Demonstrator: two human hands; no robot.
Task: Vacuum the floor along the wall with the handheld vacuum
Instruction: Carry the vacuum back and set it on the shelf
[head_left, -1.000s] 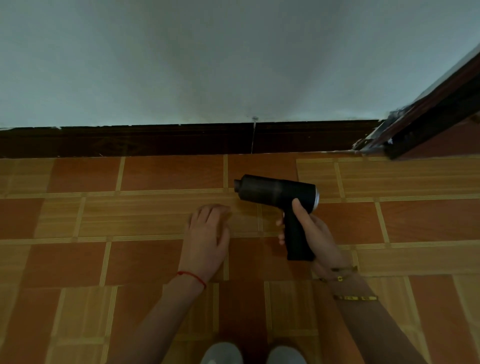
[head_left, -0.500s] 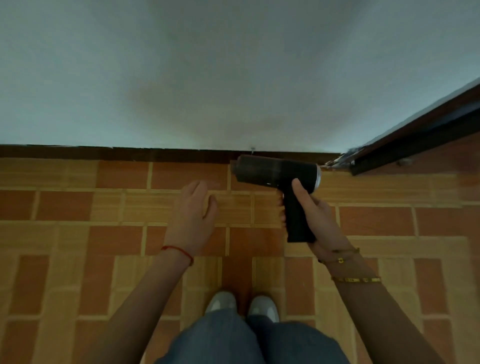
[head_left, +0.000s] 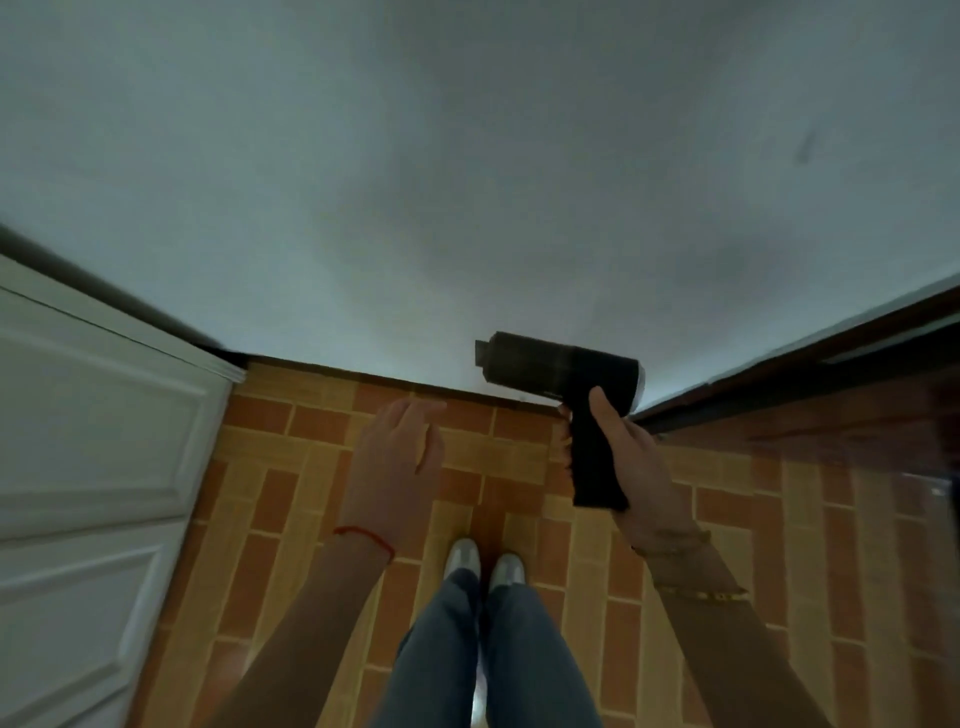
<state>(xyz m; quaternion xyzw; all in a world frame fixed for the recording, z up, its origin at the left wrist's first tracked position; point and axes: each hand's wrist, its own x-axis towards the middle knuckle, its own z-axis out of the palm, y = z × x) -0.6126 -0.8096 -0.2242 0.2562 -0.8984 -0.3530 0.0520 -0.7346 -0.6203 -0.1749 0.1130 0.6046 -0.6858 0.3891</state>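
My right hand (head_left: 631, 462) grips the handle of the black handheld vacuum (head_left: 558, 371), held up in the air well above the floor, its nozzle pointing left in front of the pale wall (head_left: 467, 182). My left hand (head_left: 400, 457) hangs in the air to the left of the vacuum, fingers relaxed, holding nothing. Far below lies the orange brick-patterned floor (head_left: 311, 467), which meets the wall at a dark baseboard (head_left: 447, 389). I am standing; my legs and light shoes (head_left: 485, 564) show at the bottom.
A white panelled door (head_left: 88, 441) stands at the left. A dark wooden door frame (head_left: 805, 364) runs diagonally at the right, with a dark glossy surface (head_left: 857, 441) below it.
I have risen from near the floor to standing. The vacuum and both hands lifted away from the floor; the white door came into view at the left.
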